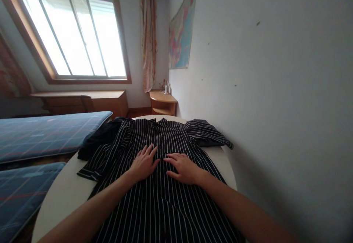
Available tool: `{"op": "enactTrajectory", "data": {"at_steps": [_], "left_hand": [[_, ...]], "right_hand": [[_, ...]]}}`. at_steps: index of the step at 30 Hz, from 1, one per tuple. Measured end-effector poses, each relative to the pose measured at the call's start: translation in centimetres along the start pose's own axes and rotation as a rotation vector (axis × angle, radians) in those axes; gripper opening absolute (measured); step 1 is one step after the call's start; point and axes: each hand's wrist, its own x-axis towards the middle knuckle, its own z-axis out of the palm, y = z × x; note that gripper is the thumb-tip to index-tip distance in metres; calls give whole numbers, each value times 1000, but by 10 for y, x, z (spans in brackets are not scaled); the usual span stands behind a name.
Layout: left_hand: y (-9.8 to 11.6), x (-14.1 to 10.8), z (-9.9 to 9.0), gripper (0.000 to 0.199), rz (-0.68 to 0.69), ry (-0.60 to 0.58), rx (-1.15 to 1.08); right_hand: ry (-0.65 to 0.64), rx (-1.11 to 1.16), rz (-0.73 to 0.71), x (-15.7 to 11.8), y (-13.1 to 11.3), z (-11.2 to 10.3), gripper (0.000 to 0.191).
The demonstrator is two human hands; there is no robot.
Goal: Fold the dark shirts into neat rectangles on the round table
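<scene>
A black shirt with white stripes (165, 206) lies spread out, front up, its collar at the far edge of a round pale table (63, 199). Both sleeves are out to the sides; the right one reaches the table's edge by the wall. My left hand (143, 163) rests flat on the shirt's chest, left of the middle, fingers spread. Just across the front line lies my right hand (183, 167), palm down below the chest pocket, with its fingers apart. Neither hand holds any cloth.
Dark cloth (102, 136) is bunched beside the left sleeve. Blue checked mattresses (49, 132) stand at the left. A white wall (275, 107) runs close along the right side. Behind are a small corner shelf (164, 96) and a low wooden desk (110, 97) under the window.
</scene>
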Motion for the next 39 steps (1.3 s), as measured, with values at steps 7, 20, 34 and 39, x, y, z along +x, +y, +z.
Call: {"op": "enactTrajectory", "data": {"at_steps": [7, 20, 34, 39], "left_hand": [[-8, -11, 15, 62, -36, -61, -27], [8, 27, 9, 56, -57, 23, 0], [-3, 55, 26, 55, -46, 77, -49], [-2, 53, 30, 55, -59, 82, -91]], "right_hand": [[-45, -10, 158, -4, 15, 14, 80], [3, -83, 145, 10, 9, 7, 79], [243, -236, 287, 105, 44, -2, 51], [261, -156, 360, 152, 71, 3, 62]]}}
